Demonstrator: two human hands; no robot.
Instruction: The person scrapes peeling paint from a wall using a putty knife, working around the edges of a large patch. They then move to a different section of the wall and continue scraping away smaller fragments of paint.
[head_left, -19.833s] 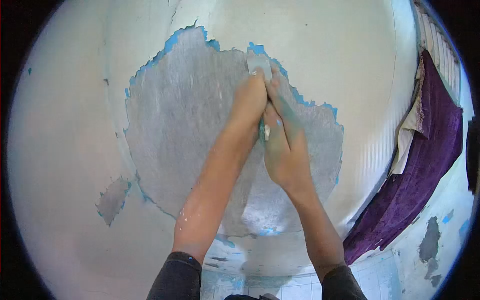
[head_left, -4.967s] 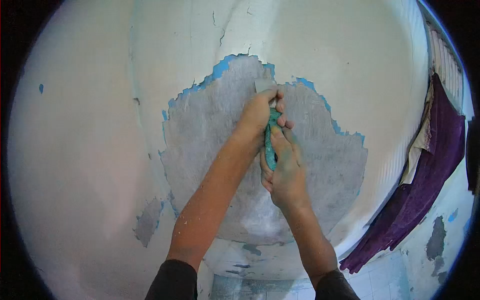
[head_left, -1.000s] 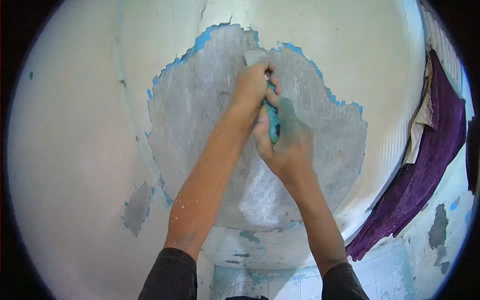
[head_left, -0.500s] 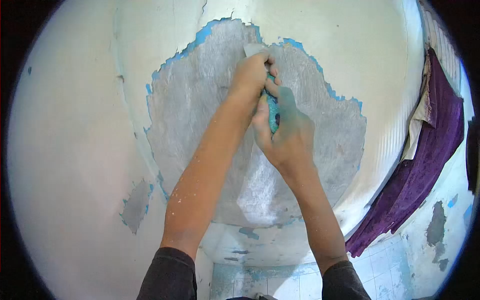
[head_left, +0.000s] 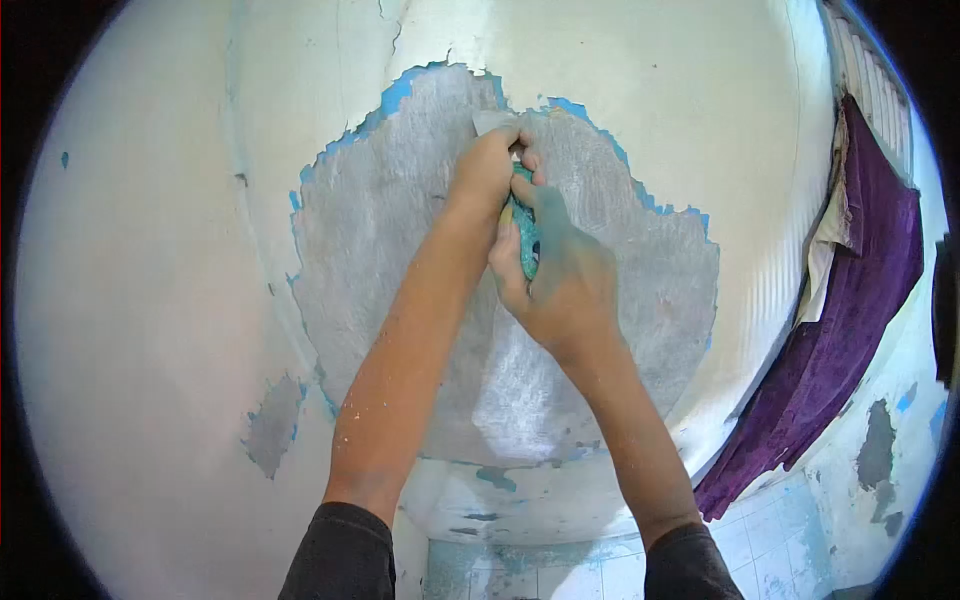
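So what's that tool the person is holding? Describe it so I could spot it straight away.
On the pale wall, find the large, partly blue-edged grey patch. In its upper part, the left hand sits above the right hand. The scraper is held in both, set apart from the bare grey behind by its teal handle and flat, pale blade.

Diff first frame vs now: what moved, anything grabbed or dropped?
The scraper has moved left along the top edge of the bare grey patch. The right hand is now farther from the blade, showing more green handle. Nothing grabbed or dropped: the left hand and right hand both still hold it. Purple cloth unchanged.
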